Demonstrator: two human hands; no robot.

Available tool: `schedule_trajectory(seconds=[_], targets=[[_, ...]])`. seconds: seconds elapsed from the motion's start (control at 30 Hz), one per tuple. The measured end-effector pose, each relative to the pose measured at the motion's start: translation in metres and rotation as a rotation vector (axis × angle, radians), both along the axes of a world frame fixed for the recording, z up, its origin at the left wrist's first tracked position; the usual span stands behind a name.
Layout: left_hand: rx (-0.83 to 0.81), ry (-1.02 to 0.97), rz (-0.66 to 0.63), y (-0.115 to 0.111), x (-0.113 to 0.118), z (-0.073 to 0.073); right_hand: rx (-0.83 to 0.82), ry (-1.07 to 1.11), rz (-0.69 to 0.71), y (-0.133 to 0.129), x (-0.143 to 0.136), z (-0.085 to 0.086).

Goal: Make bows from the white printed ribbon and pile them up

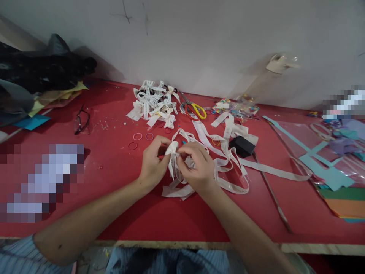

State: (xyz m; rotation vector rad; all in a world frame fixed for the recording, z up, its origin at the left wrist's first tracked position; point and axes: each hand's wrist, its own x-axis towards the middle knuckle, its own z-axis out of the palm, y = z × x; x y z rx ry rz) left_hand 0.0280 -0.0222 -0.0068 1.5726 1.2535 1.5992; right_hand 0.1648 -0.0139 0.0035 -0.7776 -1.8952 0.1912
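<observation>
Over the red table, my left hand (155,160) pinches a gathered white ribbon bow (172,147) between thumb and fingers. My right hand (198,165) is closed on the same bow from its other side, its fingertips meeting there. Printed ends of the bow hang below my fingers. A long white printed ribbon (230,186) lies in loose loops under and to the right of my right hand. Left of my hands are several small rubber bands (137,136). Beyond them sits a pile of finished-looking white bows (154,101).
Scissors (195,110) with red and yellow handles lie beside the pile. Farther right are a black block (242,146), a thin rod (270,194) and coloured sheets (346,201). Glasses (81,120) and a black bag (42,68) are on the left.
</observation>
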Motion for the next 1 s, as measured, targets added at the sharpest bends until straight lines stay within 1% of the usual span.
schedule_trajectory(seconds=[0.2, 0.37, 0.57, 0.67, 0.83, 1.0], targets=[[-0.008, -0.069, -0.010, 0.0006, 0.0004, 0.0018, -0.040, 0.073, -0.025, -0.0024, 0.0004, 0.0005], [-0.055, -0.157, -0.069, 0.0005, -0.0006, 0.0023, 0.002, 0.084, 0.043, -0.0021, 0.0033, -0.0004], [-0.091, -0.249, -0.106, 0.0013, -0.0021, 0.0053, 0.031, 0.009, 0.116, -0.0005, 0.0072, 0.0056], [-0.086, -0.241, -0.105, 0.0015, -0.0023, 0.0054, 0.011, 0.022, 0.131, -0.0009, 0.0074, 0.0059], [-0.063, -0.187, -0.119, 0.0010, -0.0008, 0.0038, -0.091, 0.068, 0.073, -0.0023, 0.0050, 0.0028], [-0.038, -0.134, -0.069, 0.0010, -0.0001, 0.0034, -0.073, 0.002, 0.020, -0.0042, 0.0004, 0.0038]])
